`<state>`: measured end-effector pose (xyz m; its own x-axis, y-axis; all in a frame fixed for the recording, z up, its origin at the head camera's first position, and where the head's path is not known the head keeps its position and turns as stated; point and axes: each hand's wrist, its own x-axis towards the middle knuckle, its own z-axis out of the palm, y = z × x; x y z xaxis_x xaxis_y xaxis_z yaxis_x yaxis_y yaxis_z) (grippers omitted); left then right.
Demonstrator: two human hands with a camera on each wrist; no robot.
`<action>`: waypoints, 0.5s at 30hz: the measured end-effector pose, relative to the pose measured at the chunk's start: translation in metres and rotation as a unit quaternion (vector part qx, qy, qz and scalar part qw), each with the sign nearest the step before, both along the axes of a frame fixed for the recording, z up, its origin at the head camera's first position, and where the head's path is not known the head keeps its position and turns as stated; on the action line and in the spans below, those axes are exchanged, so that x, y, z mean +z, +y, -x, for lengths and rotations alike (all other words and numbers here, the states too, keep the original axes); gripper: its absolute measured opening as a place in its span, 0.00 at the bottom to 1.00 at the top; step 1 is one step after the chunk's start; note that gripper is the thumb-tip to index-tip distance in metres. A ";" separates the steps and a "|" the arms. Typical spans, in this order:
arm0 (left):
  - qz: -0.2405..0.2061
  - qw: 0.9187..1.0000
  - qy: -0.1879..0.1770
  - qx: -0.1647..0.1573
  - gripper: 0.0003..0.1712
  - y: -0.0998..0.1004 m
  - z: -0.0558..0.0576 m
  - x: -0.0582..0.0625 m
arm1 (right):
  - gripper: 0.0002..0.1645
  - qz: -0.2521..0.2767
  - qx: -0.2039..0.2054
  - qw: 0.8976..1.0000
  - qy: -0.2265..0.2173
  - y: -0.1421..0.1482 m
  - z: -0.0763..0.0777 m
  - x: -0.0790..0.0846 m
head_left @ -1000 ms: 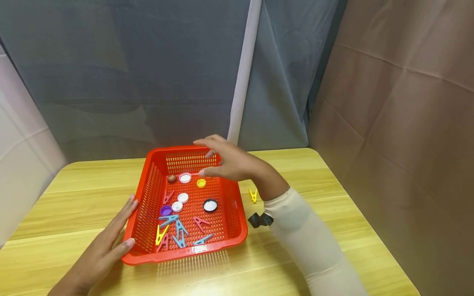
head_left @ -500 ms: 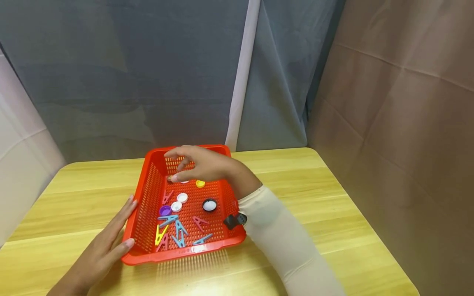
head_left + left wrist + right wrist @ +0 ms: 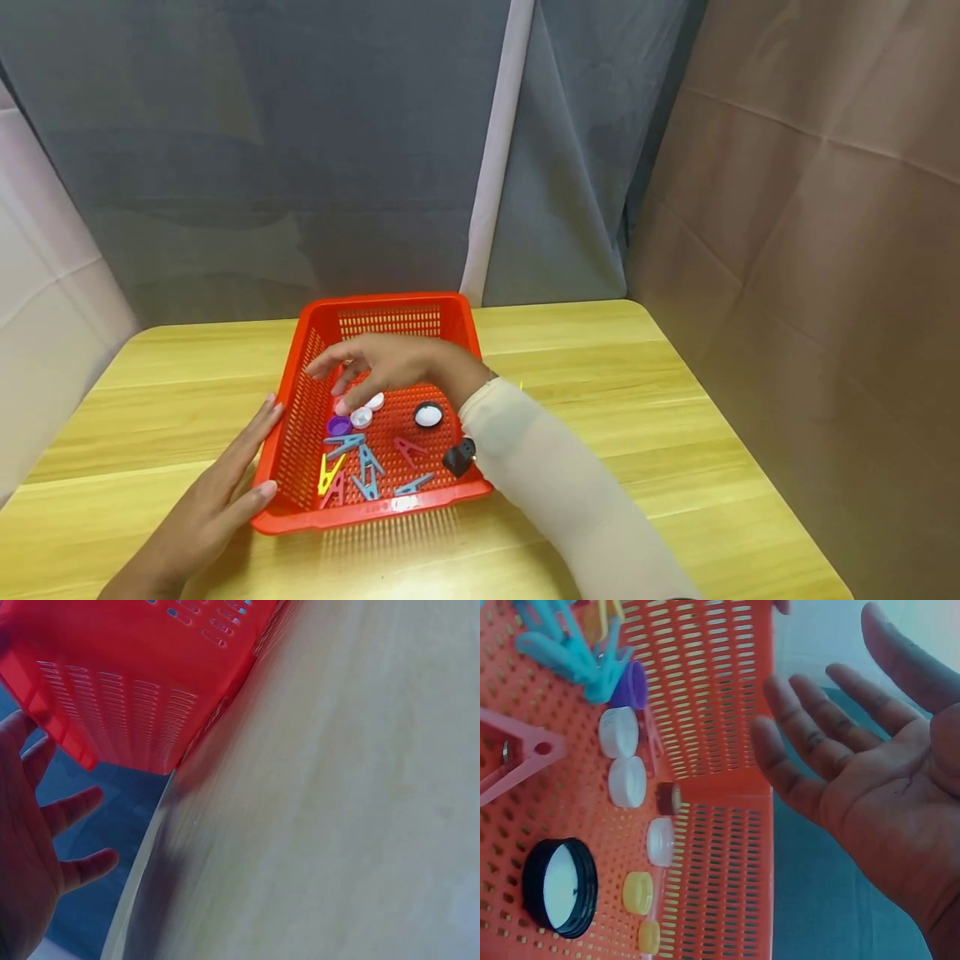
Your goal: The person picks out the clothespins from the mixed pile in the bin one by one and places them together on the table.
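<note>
My left hand (image 3: 213,504) touches the left rim of the red basket (image 3: 296,523), its fingers extended and thumb apart. Above the basket's left half hovers my right hand (image 3: 386,365), fingers loosely bent and holding nothing. Bottle caps lie in the basket: a purple cap (image 3: 339,426), white caps (image 3: 626,781), yellow caps (image 3: 637,892), a brown cap (image 3: 669,798) and a black cap with a white inside (image 3: 428,414). Toward the front are blue clothespins (image 3: 356,437), a yellow clothespin (image 3: 325,485) and pink clothespins (image 3: 544,746). In the head view my right hand hides the caps at the back.
The basket stands on a wooden table (image 3: 637,400). A grey curtain (image 3: 225,167) hangs behind it and a brown cloth (image 3: 825,250) at the right. Just past my right sleeve (image 3: 555,467), only the tip of a yellow clothespin shows on the table.
My right hand has moved left from the basket's right rim to over its left half, and come nearer the front. The left hand and basket stay in place.
</note>
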<state>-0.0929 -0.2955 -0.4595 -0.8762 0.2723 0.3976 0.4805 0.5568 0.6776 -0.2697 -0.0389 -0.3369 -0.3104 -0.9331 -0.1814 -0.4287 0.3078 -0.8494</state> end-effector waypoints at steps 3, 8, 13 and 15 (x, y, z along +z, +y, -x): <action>0.002 1.000 -0.002 -0.002 0.51 -0.001 0.000 0.001 | 0.44 -0.015 0.015 0.999 -0.028 -0.004 0.000 -0.005; 0.000 1.000 0.005 -0.005 0.51 -0.002 0.000 0.001 | 0.43 -0.062 0.034 0.996 -0.058 -0.011 -0.002 -0.015; -0.001 1.000 0.013 -0.003 0.52 -0.002 0.000 0.001 | 0.43 -0.105 0.045 0.990 -0.078 -0.018 -0.003 -0.022; -0.001 1.000 0.007 -0.002 0.51 -0.002 0.000 0.002 | 0.44 -0.114 0.046 0.988 -0.089 -0.020 -0.004 -0.023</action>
<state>-0.0929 -0.2978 -0.4572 -0.8693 0.2749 0.4108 0.4924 0.5529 0.6722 -0.2662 -0.0588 -0.3603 -0.1699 -0.8843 -0.4349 -0.3134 0.4669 -0.8269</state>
